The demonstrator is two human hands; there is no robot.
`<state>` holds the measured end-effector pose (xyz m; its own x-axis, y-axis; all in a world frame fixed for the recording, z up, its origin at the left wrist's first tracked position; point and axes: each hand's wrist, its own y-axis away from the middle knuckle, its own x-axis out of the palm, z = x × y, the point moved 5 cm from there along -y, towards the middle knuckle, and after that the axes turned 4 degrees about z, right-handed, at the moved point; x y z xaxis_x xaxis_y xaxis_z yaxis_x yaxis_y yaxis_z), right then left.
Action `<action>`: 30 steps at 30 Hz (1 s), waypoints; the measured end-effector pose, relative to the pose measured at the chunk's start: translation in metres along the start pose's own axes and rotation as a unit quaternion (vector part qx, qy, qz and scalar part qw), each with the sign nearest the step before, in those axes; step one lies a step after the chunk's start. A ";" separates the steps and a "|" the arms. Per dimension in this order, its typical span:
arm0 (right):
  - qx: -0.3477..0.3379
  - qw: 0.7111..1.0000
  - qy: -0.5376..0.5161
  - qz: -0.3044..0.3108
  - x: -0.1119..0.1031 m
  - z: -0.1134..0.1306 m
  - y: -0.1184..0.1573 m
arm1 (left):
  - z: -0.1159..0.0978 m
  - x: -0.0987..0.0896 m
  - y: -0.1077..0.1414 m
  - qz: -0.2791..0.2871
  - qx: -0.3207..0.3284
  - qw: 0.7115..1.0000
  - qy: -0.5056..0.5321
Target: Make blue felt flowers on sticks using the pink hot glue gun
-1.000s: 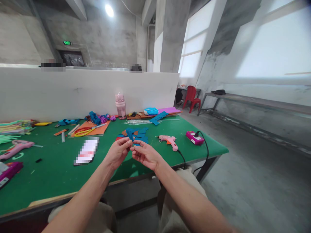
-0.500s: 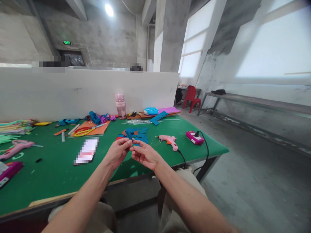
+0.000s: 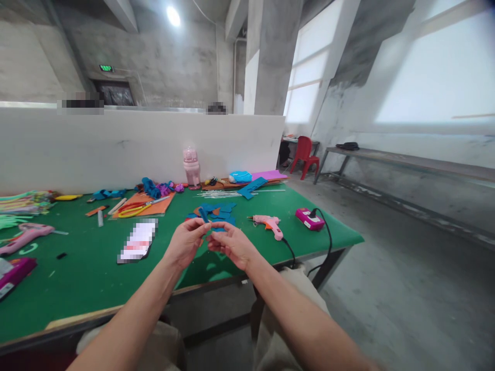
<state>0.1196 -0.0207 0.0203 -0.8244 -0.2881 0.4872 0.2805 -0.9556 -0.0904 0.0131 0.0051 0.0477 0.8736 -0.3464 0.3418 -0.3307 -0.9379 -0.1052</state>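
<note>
1. The blue piece (image 3: pixel 203 215) could slip or open out: the left hand (image 3: pixel 188 238) appears to have only its lower end, so a slackening pinch would free the rest.
2. It could also crease if the left hand and the right hand (image 3: pixel 230 242) press or pull against each other; it looks thin and soft.
3. The pink glue gun (image 3: pixel 268 222) lies toward the surface's near right corner, its nozzle facing left. Its black cord (image 3: pixel 290 250) drops over the near edge beside the trouser leg (image 3: pixel 305 286), so a knee catching it could drag the gun. Whether the nozzle is hot cannot be told.
4. If dropped, the piece could be lost among the blue scraps (image 3: pixel 223 210), which share its colour and lie just beyond the hands.
5. The piece lies at the fingertips, rising from the pinch and leaning left, its top away from the near edge of the green table (image 3: pixel 93 288). The scraps form its backdrop.
6. The left thumb and forefinger are closed on it, with no gap showing. The right fingertips meet them at its base, the other fingers curled; whether they grip anything is hidden.
</note>
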 end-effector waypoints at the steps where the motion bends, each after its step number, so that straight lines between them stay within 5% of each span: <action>1: -0.021 0.998 0.049 -0.020 -0.001 0.002 0.000 | -0.001 -0.001 0.000 -0.012 0.010 1.000 -0.009; 6: -0.164 0.924 0.333 -0.090 -0.002 0.018 0.004 | -0.008 -0.002 0.001 -0.049 0.078 0.991 -0.098; 11: -0.242 0.859 0.437 -0.112 0.001 0.028 0.011 | -0.017 0.005 0.008 -0.047 0.177 0.966 -0.184; 14: -0.251 0.862 0.430 -0.099 -0.001 0.032 0.011 | -0.020 0.012 0.011 -0.009 0.199 0.955 -0.219; 21: -0.175 0.930 0.317 -0.060 -0.013 0.023 0.000 | -0.020 0.010 0.008 0.023 0.107 0.973 -0.204; 30: -0.150 0.929 0.336 -0.040 -0.011 0.017 -0.001 | -0.010 0.008 0.006 -0.003 0.076 0.981 -0.180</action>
<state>0.1366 -0.0153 0.0295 -0.9860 -0.0920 -0.1394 0.1375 -0.9208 -0.3650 0.0142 -0.0033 0.0589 0.9540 -0.2998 -0.0059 -0.2916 -0.9230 -0.2513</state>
